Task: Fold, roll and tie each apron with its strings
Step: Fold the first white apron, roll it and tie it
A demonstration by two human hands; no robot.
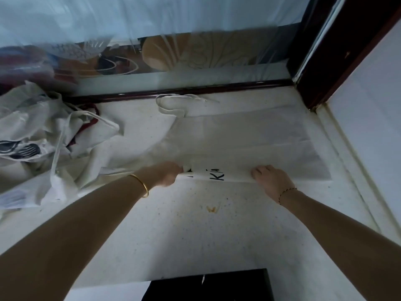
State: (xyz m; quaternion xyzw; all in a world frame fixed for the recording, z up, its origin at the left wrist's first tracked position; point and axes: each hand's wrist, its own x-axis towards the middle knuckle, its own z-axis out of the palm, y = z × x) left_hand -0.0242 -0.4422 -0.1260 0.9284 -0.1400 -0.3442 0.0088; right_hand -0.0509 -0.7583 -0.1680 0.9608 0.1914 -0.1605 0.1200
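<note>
Your fingers (176, 168) on the left hand (168, 173) were curled round the left end of the roll you had started at the near edge of the apron (249, 135), gripping it closed. Your right hand (271, 179) sat on the other end of that roll, knuckles up, its fingers bent over the cloth and holding it down; whether the thumb was tucked underneath could not be seen.

In the head view, the apron lay folded into a long band on the speckled counter (195, 235), running away from you towards the dark window frame (184, 91). Only the first turn looked made, with black lettering showing on the roll between your hands. Its strings (173, 103) lay loose in a loop at the far end, just beside the frame. A pile of aprons (43, 131) waited in a heap to your left, touching the band's left side. A small yellow stain (211, 209) marked the counter just in front of the roll.

The step in hand looked like the rolling, barely begun. Your next move called for both hands to turn the roll evenly away from you, keeping its ends level, so that you reached the strings with a tight bundle to tie.
</note>
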